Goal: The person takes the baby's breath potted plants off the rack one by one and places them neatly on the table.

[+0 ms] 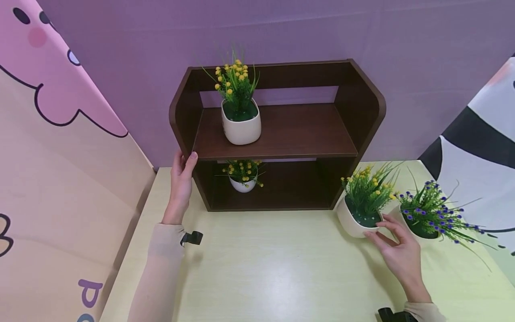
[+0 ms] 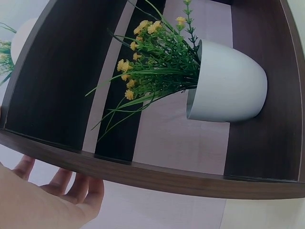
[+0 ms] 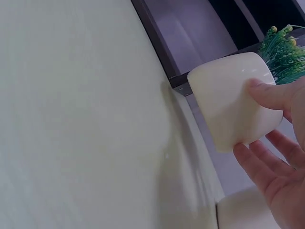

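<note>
A dark brown two-tier shelf (image 1: 289, 129) stands against the purple backdrop. My left hand (image 1: 182, 188) grips its left side panel, thumb at the front edge and fingers along the outer face; in the left wrist view the fingers (image 2: 88, 191) touch that outer face. On the right, my right hand (image 1: 400, 255) holds a white pot (image 1: 352, 221) of yellow flowers between thumb and fingers. This pot (image 3: 233, 95) is beside the shelf's lower right corner; whether its base touches the table is unclear. Just behind the right hand, a white pot with purple flowers (image 1: 436, 214) leans outward.
A white pot of yellow flowers (image 1: 241, 129) sits left on the upper tier. A smaller white pot (image 1: 243, 184) with yellow flowers is on the lower tier. The pale table (image 1: 265, 264) extends in front; a printed panel (image 1: 72, 179) borders the left.
</note>
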Demonstrator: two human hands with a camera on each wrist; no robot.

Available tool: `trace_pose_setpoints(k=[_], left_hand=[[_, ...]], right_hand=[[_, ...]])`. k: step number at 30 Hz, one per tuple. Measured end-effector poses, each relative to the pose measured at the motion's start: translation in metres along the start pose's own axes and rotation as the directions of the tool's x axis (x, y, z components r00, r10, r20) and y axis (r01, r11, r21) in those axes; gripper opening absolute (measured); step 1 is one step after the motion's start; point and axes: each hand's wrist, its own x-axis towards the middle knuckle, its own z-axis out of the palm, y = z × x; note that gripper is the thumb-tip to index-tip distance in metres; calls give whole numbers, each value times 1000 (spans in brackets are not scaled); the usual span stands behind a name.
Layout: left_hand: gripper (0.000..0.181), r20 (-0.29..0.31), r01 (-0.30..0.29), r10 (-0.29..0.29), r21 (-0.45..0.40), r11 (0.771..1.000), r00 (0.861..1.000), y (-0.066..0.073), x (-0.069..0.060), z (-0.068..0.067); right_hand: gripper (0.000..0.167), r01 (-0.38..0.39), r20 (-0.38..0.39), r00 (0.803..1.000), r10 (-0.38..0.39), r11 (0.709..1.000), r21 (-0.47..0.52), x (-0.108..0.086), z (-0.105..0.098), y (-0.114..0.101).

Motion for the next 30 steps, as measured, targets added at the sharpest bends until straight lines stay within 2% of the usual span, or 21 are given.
trace_pose_setpoints(k=[4, 15, 25, 30], left_hand=[[52, -4, -3, 3, -7, 1000, 1000, 0, 0, 1], [55, -1, -6, 6, -4, 1000, 1000, -1, 0, 0], [55, 5, -7, 7, 3, 1000, 1000, -1, 0, 0], [54, 3, -5, 5, -3, 1000, 1000, -1, 0, 0]], right_hand=[[32, -25, 9, 1000, 26, 999, -25, -1, -1, 5], [32, -11, 31, 999, 12, 1000, -28, -4, 2, 17], [34, -18, 22, 1000, 19, 998, -54, -5, 2, 17], [37, 10, -8, 1000, -10, 999, -32, -5, 2, 13]])
